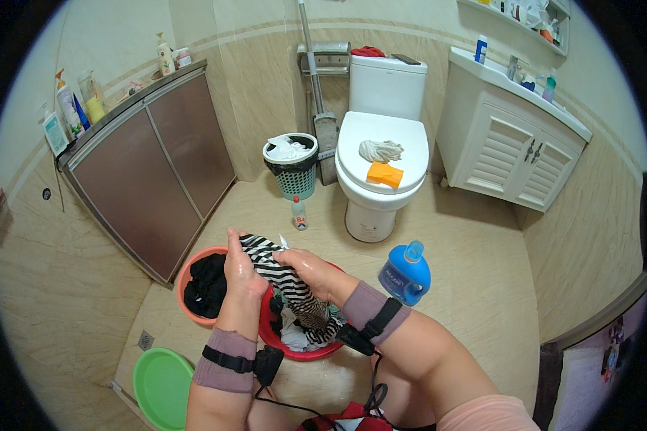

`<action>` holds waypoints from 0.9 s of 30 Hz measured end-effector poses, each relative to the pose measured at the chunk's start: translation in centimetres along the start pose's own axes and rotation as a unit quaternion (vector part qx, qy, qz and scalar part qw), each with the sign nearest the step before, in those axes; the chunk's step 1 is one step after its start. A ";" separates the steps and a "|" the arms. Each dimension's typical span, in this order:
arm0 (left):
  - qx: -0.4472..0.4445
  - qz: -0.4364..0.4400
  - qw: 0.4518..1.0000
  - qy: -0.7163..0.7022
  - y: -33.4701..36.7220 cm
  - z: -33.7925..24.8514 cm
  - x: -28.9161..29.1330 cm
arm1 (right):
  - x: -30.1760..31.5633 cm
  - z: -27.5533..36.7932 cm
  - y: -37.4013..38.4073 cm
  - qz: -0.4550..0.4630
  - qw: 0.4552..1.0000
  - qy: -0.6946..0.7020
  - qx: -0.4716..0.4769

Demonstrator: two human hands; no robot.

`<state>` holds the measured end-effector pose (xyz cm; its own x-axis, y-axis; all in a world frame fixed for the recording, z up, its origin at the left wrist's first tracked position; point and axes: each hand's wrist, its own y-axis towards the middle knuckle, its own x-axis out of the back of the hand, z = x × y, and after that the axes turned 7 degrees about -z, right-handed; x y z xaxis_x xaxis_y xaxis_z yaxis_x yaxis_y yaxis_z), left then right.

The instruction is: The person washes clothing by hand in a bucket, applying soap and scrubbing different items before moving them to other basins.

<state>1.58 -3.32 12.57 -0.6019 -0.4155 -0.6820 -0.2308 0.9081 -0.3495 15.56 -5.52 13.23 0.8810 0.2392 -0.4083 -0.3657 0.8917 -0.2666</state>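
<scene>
Striped cloth [286, 281], held in left hand [243, 271] and right hand [313, 273]; lower end among laundry [292, 335] in red basin [305, 355].

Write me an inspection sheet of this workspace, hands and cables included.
Surface: beige floor.
Job's things: striped cloth, trailing into a red basin of clothes; orange basin with dark cloth.
Clutter: blue jug, red-capped bottle and green basin on the floor.
Hands: right hand grips the striped cloth; left hand at its upper end, grip unclear.
Cables: black cables hang from forearm straps over the lap.
Surroundings: toilet, lid down, orange item on it; waste bin; white cabinet.
</scene>
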 end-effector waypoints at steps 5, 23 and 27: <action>0.032 0.031 0.994 0.097 -0.8 0.5 -0.6 | 0.6 -0.4 0.2 0.006 0.997 0.081 0.017; -0.032 0.090 0.992 0.079 -1.7 1.6 -0.8 | -0.1 -0.5 1.0 -0.099 0.974 0.022 0.203; -0.023 0.206 0.969 0.135 -2.7 2.5 -1.7 | 0.9 -1.2 1.8 -0.085 0.955 -0.026 0.283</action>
<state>5.09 -5.25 13.08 -0.8264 0.0069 -0.5630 0.0415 0.9980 -0.0485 15.37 -4.19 11.32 0.9324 0.0772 -0.3530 -0.0076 0.9809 0.1946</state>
